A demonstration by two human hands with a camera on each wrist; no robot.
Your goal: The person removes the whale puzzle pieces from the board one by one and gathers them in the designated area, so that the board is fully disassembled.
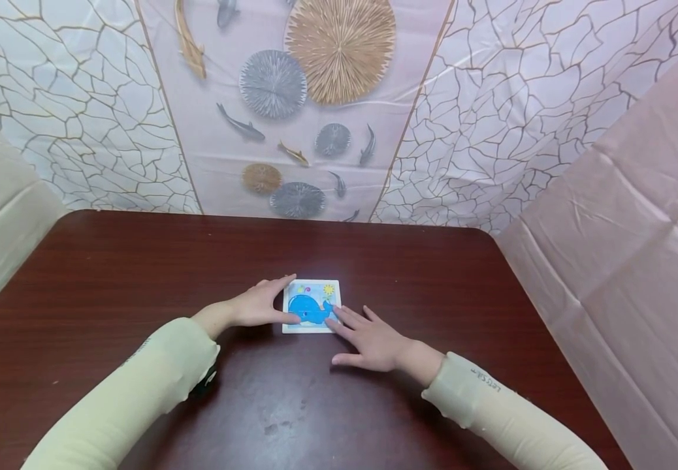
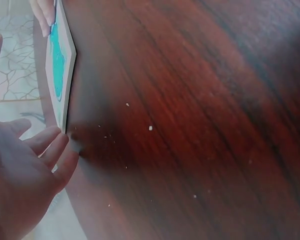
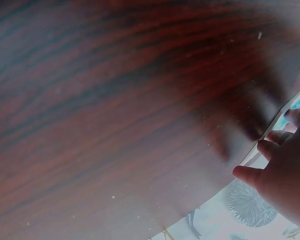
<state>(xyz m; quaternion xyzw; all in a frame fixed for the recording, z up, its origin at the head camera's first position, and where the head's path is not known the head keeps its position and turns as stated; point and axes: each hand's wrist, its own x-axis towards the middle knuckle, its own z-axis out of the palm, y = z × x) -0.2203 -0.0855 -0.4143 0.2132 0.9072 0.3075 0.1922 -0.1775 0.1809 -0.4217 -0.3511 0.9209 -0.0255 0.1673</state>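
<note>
Blue whale picture board (image 1: 311,308) flat on reddish-brown table (image 1: 139,274), left hand (image 1: 258,304) loosely spread at its left edge, straight-fingered right hand (image 1: 374,341) touching its right side

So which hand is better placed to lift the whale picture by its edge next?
Probably the left hand: its thumb and fingers span the left side of the whale picture, while the right hand has its thumb off it.
</note>
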